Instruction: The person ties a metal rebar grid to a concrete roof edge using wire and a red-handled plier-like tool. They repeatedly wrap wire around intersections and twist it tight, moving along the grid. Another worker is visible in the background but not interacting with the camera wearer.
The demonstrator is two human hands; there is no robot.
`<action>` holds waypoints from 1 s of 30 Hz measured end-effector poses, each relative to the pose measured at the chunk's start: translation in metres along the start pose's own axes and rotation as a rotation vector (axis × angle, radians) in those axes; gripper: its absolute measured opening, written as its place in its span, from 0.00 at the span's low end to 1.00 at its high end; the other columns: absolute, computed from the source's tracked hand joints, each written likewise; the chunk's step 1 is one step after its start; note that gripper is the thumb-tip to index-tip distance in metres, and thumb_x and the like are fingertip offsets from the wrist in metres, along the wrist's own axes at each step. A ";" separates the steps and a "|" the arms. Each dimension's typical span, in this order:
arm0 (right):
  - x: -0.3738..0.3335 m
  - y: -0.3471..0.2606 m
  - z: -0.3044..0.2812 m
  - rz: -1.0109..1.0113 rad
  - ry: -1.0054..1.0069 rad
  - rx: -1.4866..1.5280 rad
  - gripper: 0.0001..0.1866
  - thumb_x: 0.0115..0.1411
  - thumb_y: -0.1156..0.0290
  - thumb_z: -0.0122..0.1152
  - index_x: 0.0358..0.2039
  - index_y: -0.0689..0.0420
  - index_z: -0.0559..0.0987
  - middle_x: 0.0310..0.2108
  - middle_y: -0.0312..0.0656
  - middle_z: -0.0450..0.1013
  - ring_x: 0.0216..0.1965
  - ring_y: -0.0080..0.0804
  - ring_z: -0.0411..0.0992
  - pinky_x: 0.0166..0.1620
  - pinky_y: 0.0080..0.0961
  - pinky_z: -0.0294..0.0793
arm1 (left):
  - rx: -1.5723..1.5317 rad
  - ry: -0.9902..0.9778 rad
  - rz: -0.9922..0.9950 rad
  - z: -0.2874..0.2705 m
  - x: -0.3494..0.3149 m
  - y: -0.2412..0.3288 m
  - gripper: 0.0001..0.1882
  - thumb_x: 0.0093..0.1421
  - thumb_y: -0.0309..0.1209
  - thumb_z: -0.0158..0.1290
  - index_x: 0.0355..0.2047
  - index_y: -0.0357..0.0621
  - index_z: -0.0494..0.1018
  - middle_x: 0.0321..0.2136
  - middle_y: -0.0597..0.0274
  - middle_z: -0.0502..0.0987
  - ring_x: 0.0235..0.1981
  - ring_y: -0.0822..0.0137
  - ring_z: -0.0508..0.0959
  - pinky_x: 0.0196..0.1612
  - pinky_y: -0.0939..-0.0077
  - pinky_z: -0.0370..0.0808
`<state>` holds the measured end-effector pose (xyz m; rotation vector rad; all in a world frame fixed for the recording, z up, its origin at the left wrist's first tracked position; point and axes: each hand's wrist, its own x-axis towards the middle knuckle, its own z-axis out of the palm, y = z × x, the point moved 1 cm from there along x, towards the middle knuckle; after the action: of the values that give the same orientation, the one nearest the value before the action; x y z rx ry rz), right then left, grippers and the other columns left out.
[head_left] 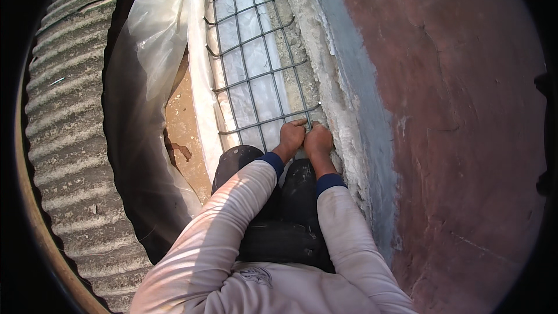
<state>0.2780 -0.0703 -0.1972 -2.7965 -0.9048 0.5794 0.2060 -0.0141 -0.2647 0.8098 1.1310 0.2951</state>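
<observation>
While you crouch with both arms reaching toward 12 o'clock, your left hand (292, 138) and right hand (318, 141) meet side by side at the near right corner of the steel rebar mesh (249, 79). Your fingers on both hands are curled in at the bars there; whether they grasp the rod itself or something smaller, I cannot tell, since your knuckles probably hide it. From your hands, the mesh stretches toward 11 o'clock over white plastic sheeting (249, 26), its bar ends bent. Rough concrete (317, 40) borders it, with a red-brown surface (453, 110) at 3 o'clock. Corrugated sheeting (75, 139) lies at 9 o'clock, beyond translucent plastic film (154, 40).
</observation>
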 end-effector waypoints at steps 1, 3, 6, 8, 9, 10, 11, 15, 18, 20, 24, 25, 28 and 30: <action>0.002 0.000 0.000 0.014 0.030 0.068 0.14 0.65 0.65 0.60 0.43 0.60 0.86 0.41 0.62 0.83 0.47 0.61 0.83 0.50 0.52 0.81 | -0.055 -0.014 -0.063 0.000 0.001 -0.001 0.21 0.64 0.20 0.52 0.56 0.37 0.83 0.27 0.57 0.83 0.20 0.70 0.77 0.22 0.72 0.74; 0.005 0.000 0.002 0.007 -0.034 0.031 0.14 0.64 0.67 0.58 0.43 0.59 0.87 0.42 0.61 0.83 0.47 0.61 0.82 0.51 0.51 0.81 | -0.087 -0.025 -0.118 -0.001 0.007 -0.006 0.22 0.64 0.20 0.50 0.57 0.39 0.83 0.26 0.57 0.83 0.19 0.69 0.77 0.21 0.71 0.74; 0.009 0.002 0.004 0.036 -0.069 -0.024 0.14 0.66 0.69 0.55 0.42 0.59 0.87 0.43 0.59 0.84 0.47 0.59 0.83 0.51 0.50 0.82 | 0.178 0.038 0.204 -0.002 0.021 -0.021 0.23 0.65 0.21 0.49 0.58 0.42 0.83 0.26 0.58 0.83 0.17 0.66 0.75 0.20 0.71 0.72; 0.011 0.002 0.005 0.064 -0.070 -0.046 0.14 0.66 0.69 0.55 0.41 0.59 0.88 0.44 0.59 0.84 0.48 0.58 0.83 0.52 0.50 0.82 | 0.598 0.106 0.641 -0.007 0.026 -0.026 0.23 0.66 0.22 0.49 0.58 0.43 0.83 0.25 0.58 0.82 0.16 0.66 0.74 0.18 0.70 0.71; 0.012 0.002 0.005 0.078 -0.069 -0.050 0.14 0.66 0.69 0.55 0.41 0.59 0.88 0.44 0.59 0.84 0.49 0.58 0.83 0.52 0.49 0.82 | 0.620 0.122 0.797 -0.007 0.027 -0.026 0.22 0.66 0.22 0.49 0.58 0.43 0.83 0.25 0.59 0.82 0.15 0.66 0.73 0.18 0.69 0.70; 0.012 0.001 0.006 0.097 -0.072 -0.060 0.14 0.66 0.69 0.55 0.41 0.59 0.88 0.45 0.59 0.84 0.49 0.58 0.83 0.52 0.49 0.82 | 0.621 0.102 0.751 -0.008 0.027 -0.028 0.22 0.66 0.23 0.49 0.57 0.43 0.83 0.24 0.60 0.81 0.15 0.66 0.72 0.17 0.69 0.69; 0.012 0.000 0.006 0.090 -0.070 -0.049 0.14 0.66 0.69 0.55 0.41 0.59 0.88 0.45 0.59 0.84 0.49 0.57 0.83 0.52 0.49 0.82 | 0.578 0.070 0.548 -0.009 0.028 -0.027 0.21 0.67 0.24 0.49 0.57 0.42 0.83 0.24 0.60 0.81 0.14 0.66 0.71 0.17 0.69 0.68; 0.011 -0.003 0.003 0.076 -0.072 -0.013 0.14 0.66 0.69 0.55 0.42 0.59 0.88 0.46 0.58 0.84 0.50 0.57 0.83 0.53 0.48 0.83 | -0.146 -0.051 -0.150 -0.002 0.016 -0.012 0.21 0.67 0.25 0.50 0.57 0.40 0.82 0.21 0.63 0.78 0.14 0.69 0.70 0.16 0.70 0.65; 0.011 -0.002 0.000 0.104 -0.144 -0.086 0.15 0.67 0.69 0.55 0.43 0.59 0.88 0.46 0.57 0.84 0.50 0.58 0.83 0.54 0.48 0.83 | -0.200 -0.087 -0.187 0.000 0.006 -0.004 0.21 0.66 0.24 0.49 0.58 0.40 0.81 0.21 0.63 0.78 0.14 0.70 0.70 0.15 0.71 0.63; 0.011 -0.003 -0.002 0.095 -0.154 -0.127 0.16 0.68 0.68 0.54 0.44 0.58 0.89 0.46 0.56 0.84 0.50 0.57 0.83 0.54 0.47 0.83 | -0.174 -0.084 -0.214 -0.002 0.004 -0.002 0.23 0.65 0.22 0.49 0.59 0.41 0.81 0.21 0.63 0.78 0.14 0.71 0.70 0.15 0.72 0.63; 0.003 -0.003 -0.006 0.020 -0.128 -0.191 0.16 0.69 0.67 0.53 0.43 0.58 0.89 0.45 0.55 0.85 0.49 0.54 0.84 0.54 0.46 0.83 | 0.072 -0.122 -0.038 -0.005 0.002 -0.003 0.25 0.64 0.22 0.50 0.61 0.41 0.80 0.22 0.63 0.79 0.14 0.70 0.71 0.16 0.71 0.65; 0.000 -0.003 -0.008 0.016 -0.133 -0.228 0.17 0.70 0.67 0.53 0.42 0.58 0.89 0.44 0.54 0.85 0.48 0.53 0.84 0.54 0.45 0.83 | 0.153 -0.132 -0.006 -0.006 0.003 -0.003 0.25 0.64 0.22 0.50 0.61 0.41 0.80 0.23 0.62 0.80 0.15 0.70 0.72 0.16 0.71 0.65; -0.011 -0.006 -0.014 -0.121 -0.137 -0.257 0.16 0.68 0.68 0.54 0.41 0.57 0.89 0.42 0.53 0.85 0.46 0.49 0.85 0.52 0.43 0.84 | -0.018 -0.107 -0.097 -0.003 0.004 -0.001 0.19 0.65 0.24 0.52 0.55 0.41 0.82 0.24 0.63 0.80 0.15 0.69 0.72 0.16 0.71 0.65; -0.017 -0.010 -0.020 -0.213 -0.153 -0.336 0.15 0.68 0.69 0.54 0.40 0.57 0.90 0.41 0.52 0.86 0.45 0.49 0.85 0.50 0.43 0.84 | -0.184 -0.081 -0.180 0.001 0.006 -0.001 0.13 0.67 0.28 0.55 0.48 0.41 0.83 0.25 0.63 0.80 0.16 0.70 0.72 0.16 0.72 0.65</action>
<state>0.2683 -0.0722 -0.1712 -2.9131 -1.4331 0.6704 0.2093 -0.0114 -0.2694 0.5489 1.0753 0.2108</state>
